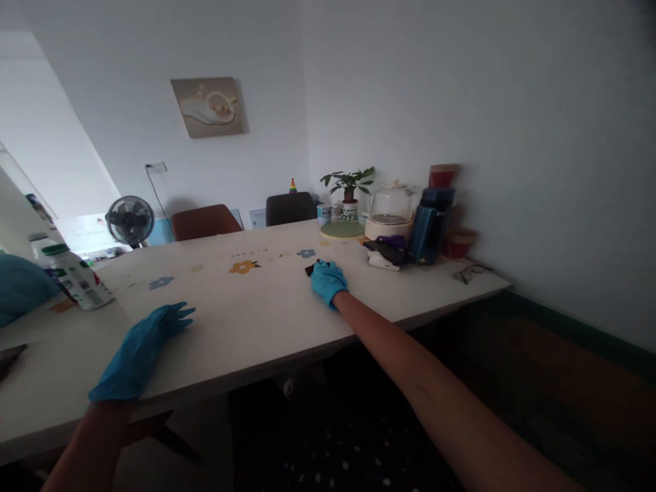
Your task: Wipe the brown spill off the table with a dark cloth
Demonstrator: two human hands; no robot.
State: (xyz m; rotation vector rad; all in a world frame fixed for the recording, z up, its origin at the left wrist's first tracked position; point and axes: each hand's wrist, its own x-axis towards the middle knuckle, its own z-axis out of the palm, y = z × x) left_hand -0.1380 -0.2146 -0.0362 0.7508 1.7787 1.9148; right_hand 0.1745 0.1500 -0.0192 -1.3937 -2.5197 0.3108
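Observation:
My right hand [328, 279], in a blue rubber glove, presses on the white tabletop [246, 328]. Its fingers close over a small black thing [309, 270], perhaps a cloth or pad; most of it is hidden under the glove. My left hand [148, 342], gloved in the same blue, rests near the front edge with its fingers stretched out and nothing in them. Beyond it on the left stands a white bottle with a green cap [76, 277]. Printed flowers, one yellow [244, 267] and others blue, decorate the tabletop between and beyond my hands.
At the back right are a potted plant [349, 191], a green round mat [342, 230], a glass kettle [392, 205], a dark blue bottle [430, 229] and eyeglasses [469, 273]. Chairs [205, 222] stand along the far side. A fan [130, 220] is behind, left. A dark object [10, 359] lies far left.

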